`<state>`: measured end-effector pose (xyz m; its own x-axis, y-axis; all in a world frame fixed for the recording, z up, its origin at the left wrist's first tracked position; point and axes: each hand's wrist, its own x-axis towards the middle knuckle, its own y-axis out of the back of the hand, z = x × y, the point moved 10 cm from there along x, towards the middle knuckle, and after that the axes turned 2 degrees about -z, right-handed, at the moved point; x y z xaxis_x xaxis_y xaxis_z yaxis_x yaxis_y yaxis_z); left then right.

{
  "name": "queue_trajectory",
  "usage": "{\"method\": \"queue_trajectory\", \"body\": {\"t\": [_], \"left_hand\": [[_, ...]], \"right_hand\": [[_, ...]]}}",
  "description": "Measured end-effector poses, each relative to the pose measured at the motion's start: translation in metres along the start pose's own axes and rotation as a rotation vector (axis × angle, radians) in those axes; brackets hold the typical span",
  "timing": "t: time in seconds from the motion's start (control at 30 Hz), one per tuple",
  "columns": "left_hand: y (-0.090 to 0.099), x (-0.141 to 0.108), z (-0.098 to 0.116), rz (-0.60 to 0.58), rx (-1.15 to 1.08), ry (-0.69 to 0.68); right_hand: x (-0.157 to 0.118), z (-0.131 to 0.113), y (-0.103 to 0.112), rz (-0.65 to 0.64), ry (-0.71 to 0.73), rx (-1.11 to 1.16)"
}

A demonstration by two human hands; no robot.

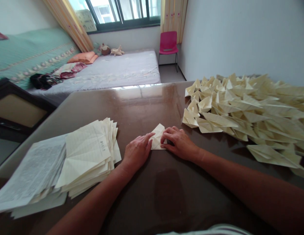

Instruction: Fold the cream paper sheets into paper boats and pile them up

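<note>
A small piece of folded cream paper (157,138) lies on the brown tabletop in front of me, its pointed end facing away. My left hand (138,149) grips its left edge, with index finger and thumb at the paper. At its right edge, the bent fingers and thumb of my right hand (179,141) close on the paper. My fingertips cover both sides of the sheet. To the left sits a stack of creased, lined cream sheets (87,153). On the right spreads a big heap of folded paper boats (240,107).
Beside the cream stack is a pile of grey printed sheets (34,173). The glossy table (142,107) reaches toward a bed (127,68) under the window. A pink chair (168,44) stands by the right wall, and a dark chair (19,107) is at the table's left.
</note>
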<state>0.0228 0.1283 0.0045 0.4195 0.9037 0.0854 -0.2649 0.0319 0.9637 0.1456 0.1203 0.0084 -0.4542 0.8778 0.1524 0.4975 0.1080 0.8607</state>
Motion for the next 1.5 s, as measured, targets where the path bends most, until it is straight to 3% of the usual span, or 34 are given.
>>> {"method": "queue_trajectory", "body": {"t": [0.43, 0.53, 0.63, 0.7, 0.77, 0.93, 1.17, 1.5], "left_hand": [[-0.002, 0.000, 0.007, -0.004, 0.211, -0.051], [0.005, -0.001, 0.008, 0.050, 0.260, -0.067], [0.012, -0.009, 0.028, 0.120, 0.272, -0.242], [0.009, -0.020, 0.046, 0.121, 0.277, -0.397], [0.003, -0.031, 0.057, 0.094, 0.301, -0.460], [-0.015, -0.044, 0.061, -0.018, 0.404, -0.407], [-0.015, -0.043, 0.063, -0.033, 0.367, -0.397], [-0.018, -0.047, 0.064, -0.053, 0.322, -0.402]], "right_hand": [[-0.003, -0.014, 0.002, -0.024, 0.071, -0.114], [-0.003, -0.018, 0.002, -0.042, 0.085, -0.175], [-0.003, -0.020, 0.002, -0.058, 0.092, -0.221], [-0.004, -0.020, 0.002, -0.070, 0.095, -0.242], [-0.004, -0.020, 0.001, -0.081, 0.101, -0.250], [-0.005, -0.019, 0.002, -0.089, 0.117, -0.227], [-0.007, -0.013, 0.001, -0.073, 0.120, -0.192], [-0.011, -0.017, -0.003, -0.106, 0.139, -0.442]]}}
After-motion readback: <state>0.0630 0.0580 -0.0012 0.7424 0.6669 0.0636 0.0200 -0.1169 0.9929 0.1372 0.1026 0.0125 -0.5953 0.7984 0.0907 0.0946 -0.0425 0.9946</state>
